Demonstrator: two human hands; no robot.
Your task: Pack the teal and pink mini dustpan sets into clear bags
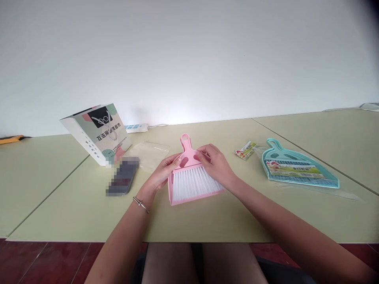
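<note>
A pink hand brush (194, 183) with white bristles lies nested in a pink dustpan (171, 193), handles pointing away from me. My left hand (166, 169) grips the left side of the set, its thumb on top near the handle's base. On the right, my right hand (214, 159) holds the brush head's shoulder, thumb and fingers bent over it. The fingers under the dustpan are partly hidden. A clear plastic sleeve (151, 152) lies flat behind my left hand, and a printed card (247, 150) rests beyond my right hand.
A blue dustpan and brush set (299, 163) in clear wrapping lies on the right of the table (237, 221). To the left stand a paper gift bag (103, 132) and a dark phone (126, 175). A power strip (136, 128) sits by the wall.
</note>
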